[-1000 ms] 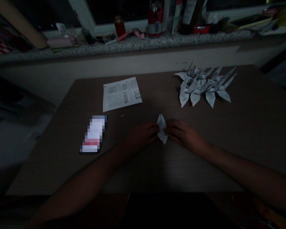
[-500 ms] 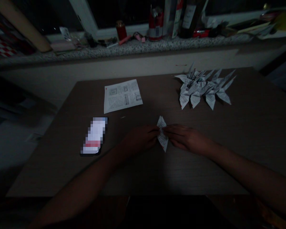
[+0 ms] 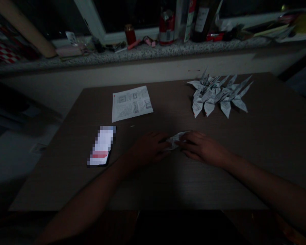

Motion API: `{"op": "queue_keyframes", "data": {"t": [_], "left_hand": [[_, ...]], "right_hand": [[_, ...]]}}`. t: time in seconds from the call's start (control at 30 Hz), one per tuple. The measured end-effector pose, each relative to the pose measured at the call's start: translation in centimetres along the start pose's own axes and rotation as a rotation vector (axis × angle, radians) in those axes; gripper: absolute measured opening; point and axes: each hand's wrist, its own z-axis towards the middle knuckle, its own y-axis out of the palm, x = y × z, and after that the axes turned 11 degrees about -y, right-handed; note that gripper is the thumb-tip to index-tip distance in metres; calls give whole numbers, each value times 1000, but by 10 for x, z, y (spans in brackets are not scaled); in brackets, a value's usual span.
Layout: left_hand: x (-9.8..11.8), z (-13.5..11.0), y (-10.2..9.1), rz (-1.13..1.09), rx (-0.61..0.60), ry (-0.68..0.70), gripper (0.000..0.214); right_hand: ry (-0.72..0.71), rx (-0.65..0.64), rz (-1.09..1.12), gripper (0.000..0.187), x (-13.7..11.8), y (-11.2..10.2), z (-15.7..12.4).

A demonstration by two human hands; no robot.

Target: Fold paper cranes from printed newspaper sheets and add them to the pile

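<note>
A small folded piece of printed paper point(image 3: 175, 140) lies slantwise on the table between my hands, its far tip pointing right. My left hand point(image 3: 153, 147) has its fingertips closed on the paper's left end. On the right end, my right hand point(image 3: 197, 145) grips the paper with thumb and fingers, covering part of it. Behind and to the right stands a cluster of folded paper pieces point(image 3: 219, 93) with pointed tips, made of similar printed paper.
A flat printed sheet point(image 3: 132, 103) lies at the back left of the brown table point(image 3: 73, 190). In front of it is a phone point(image 3: 102, 146) with a lit screen. A granite sill point(image 3: 142, 51) behind holds a red can point(image 3: 167, 27), a jar point(image 3: 130, 34) and bottles.
The folded paper has turned from pointing away from me to lying slantwise, pointing right. Both hands have shifted their fingers on it.
</note>
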Motion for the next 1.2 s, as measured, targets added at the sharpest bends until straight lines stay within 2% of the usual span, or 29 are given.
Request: {"op": "queue_keyframes", "data": {"t": [0.2, 0.33, 0.53, 0.73, 0.9, 1.03, 1.13, 1.2], "left_hand": [[-4, 3, 11, 14, 1, -44, 27], [-5, 4, 16, -7, 8, -55, 25], [-8, 2, 16, -39, -5, -64, 29], [-8, 2, 14, -64, -37, -112, 33], [-5, 3, 10, -113, -40, -136, 35], [-1, 0, 9, 2, -46, -104, 33], [3, -4, 9, 124, -73, -30, 40], [6, -6, 10, 158, -77, -27, 42]], "right_hand": [[7, 35, 63, 37, -2, 5, 2], [65, 71, 131, 35, -2, 10, 6], [84, 100, 146, 38, -1, 15, 7], [67, 52, 88, 39, -1, 18, 5], [45, 49, 152, 45, 1, 16, 9], [50, 46, 165, 47, 2, 14, 11], [61, 40, 164, 49, 2, 14, 10], [65, 39, 175, 50, 3, 14, 9]]}}
